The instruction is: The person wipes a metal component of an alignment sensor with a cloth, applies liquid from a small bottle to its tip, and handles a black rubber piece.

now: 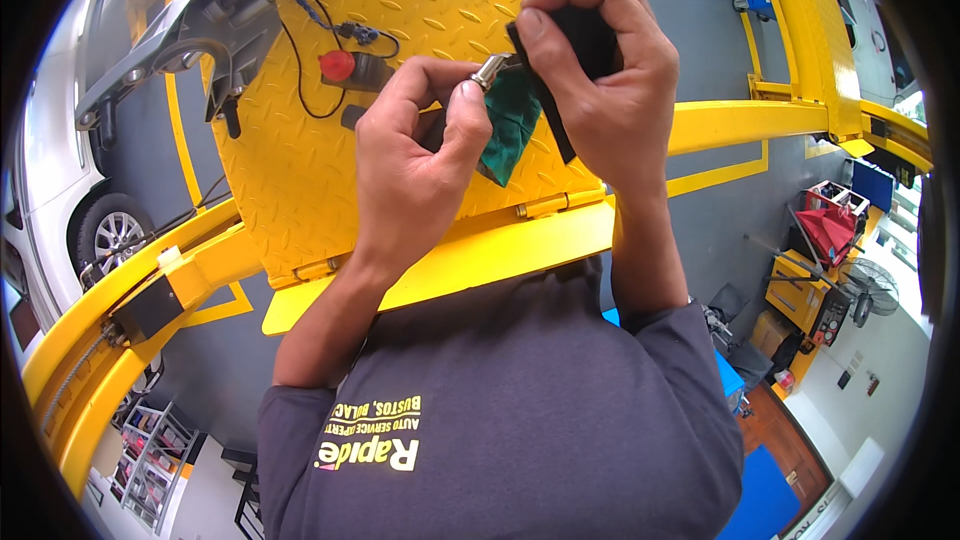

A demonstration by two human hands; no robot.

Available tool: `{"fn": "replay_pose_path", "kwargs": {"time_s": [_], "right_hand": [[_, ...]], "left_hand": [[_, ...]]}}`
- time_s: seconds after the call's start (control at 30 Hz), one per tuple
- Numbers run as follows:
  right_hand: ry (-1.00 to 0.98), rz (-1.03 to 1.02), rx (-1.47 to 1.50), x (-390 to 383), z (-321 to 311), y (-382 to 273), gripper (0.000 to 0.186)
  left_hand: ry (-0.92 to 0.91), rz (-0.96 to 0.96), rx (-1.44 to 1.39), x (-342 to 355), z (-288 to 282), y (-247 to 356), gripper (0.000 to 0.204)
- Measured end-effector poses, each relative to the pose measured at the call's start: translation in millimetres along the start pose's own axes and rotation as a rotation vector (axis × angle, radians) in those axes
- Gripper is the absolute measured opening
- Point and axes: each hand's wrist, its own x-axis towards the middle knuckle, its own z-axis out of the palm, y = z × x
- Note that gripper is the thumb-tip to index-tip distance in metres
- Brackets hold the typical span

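Observation:
My left hand [415,165] pinches a small silver metal pin-like part [489,72] between thumb and forefinger, above a yellow tread-plate platform [310,175]. Beside it, my right hand [625,90] is closed on a black folded sheet [587,40], whose narrow edge hangs down below the fingers. Whether this sheet is cloth or abrasive paper I cannot tell. The tip of the metal part points toward the sheet, close to its edge. Dark green cloth [510,125] shows between and below the hands; its upper end is hidden.
A dark cylinder with a red cap [337,65] and a thin black cable [300,75] lie on the platform. A grey metal assembly [190,50] spans the far left. Yellow lift beams [745,125] run on both sides, and a white car [55,175] stands left.

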Motion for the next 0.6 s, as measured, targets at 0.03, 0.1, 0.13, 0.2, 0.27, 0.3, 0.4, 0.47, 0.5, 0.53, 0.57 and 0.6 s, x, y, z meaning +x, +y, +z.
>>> {"fn": "replay_pose_path", "kwargs": {"time_s": [0.03, 0.1, 0.13, 0.2, 0.27, 0.3, 0.4, 0.47, 0.5, 0.53, 0.57, 0.6], "right_hand": [[-0.041, -0.009, 0.026, -1, 0, -2, 0.011], [-0.104, -0.047, -0.016, -2, 2, 1, 0.011], [-0.057, -0.036, -0.034, -1, 0, 3, 0.011], [0.036, -0.016, -0.07, 1, -4, 8, 0.011], [-0.049, -0.055, -0.041, 0, -5, 3, 0.01], [-0.091, -0.073, -0.024, -1, -4, 0, 0.009], [-0.08, -0.055, -0.021, -1, -2, 2, 0.01], [0.025, 0.004, -0.019, 2, -6, 1, 0.012], [0.014, 0.081, 0.105, -1, -6, -6, 0.012], [-0.027, 0.016, 0.071, -1, -5, -5, 0.011], [-0.068, -0.048, 0.037, -2, -3, -4, 0.009], [-0.108, -0.112, 0.0, -3, -2, -2, 0.008]], "left_hand": [[0.001, 0.003, 0.014, 0, 0, 1, 0.018], [0.003, 0.028, 0.005, 0, 1, -2, 0.018], [0.003, 0.041, 0.001, 0, 1, -3, 0.018], [0.0, 0.046, 0.016, 0, 1, 1, 0.019], [-0.003, 0.053, 0.019, 0, 2, 1, 0.019], [-0.004, 0.055, 0.017, 0, 1, 0, 0.019], [-0.004, 0.048, 0.012, 0, 1, -1, 0.019], [-0.008, 0.055, 0.024, 0, 1, 1, 0.019], [-0.008, 0.066, 0.039, -1, 1, 2, 0.019], [-0.008, 0.076, 0.054, -2, 2, 3, 0.019], [-0.007, 0.073, 0.041, -2, 2, 1, 0.019], [-0.009, 0.069, 0.026, -1, 1, -1, 0.019]]}}
